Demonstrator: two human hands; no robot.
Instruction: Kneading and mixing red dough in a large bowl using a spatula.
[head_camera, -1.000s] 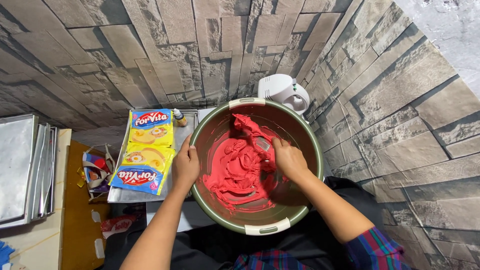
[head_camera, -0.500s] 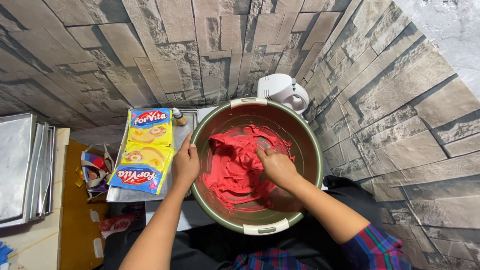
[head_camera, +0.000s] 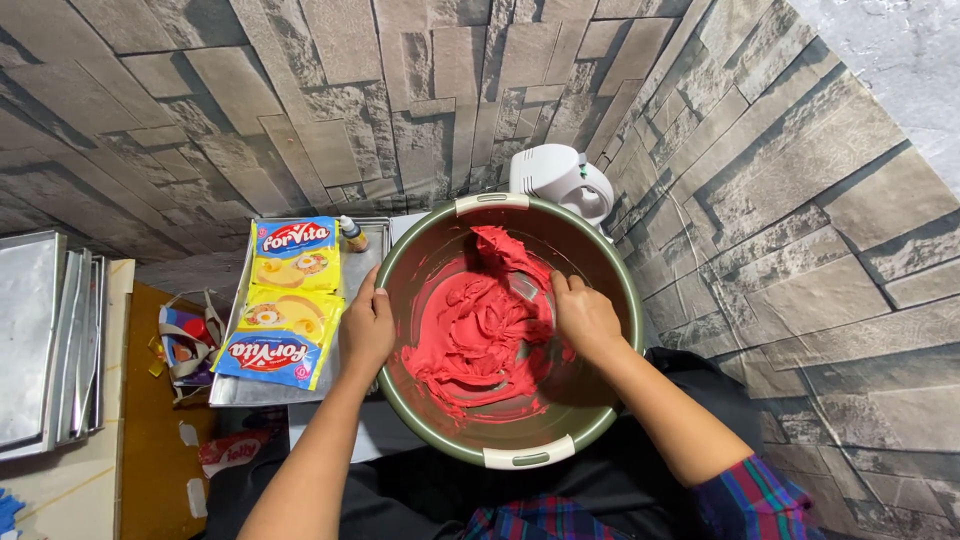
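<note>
Two yellow-and-blue packets (head_camera: 285, 300) lie left of the bowl (head_camera: 620, 270); my left hand (head_camera: 367, 330) grips its rim, my right hand (head_camera: 585, 318) closed in red dough (head_camera: 480, 330).

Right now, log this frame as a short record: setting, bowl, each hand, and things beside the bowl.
setting: person seated by a stone-pattern wall, bowl on lap
bowl: large, green rim, holds red batter
left hand: grips the bowl's left rim
right hand: inside the bowl, on the batter
left of bowl: metal tray with two yellow packets and a small bottle
behind bowl: white hand mixer
far left: stacked baking trays
</note>
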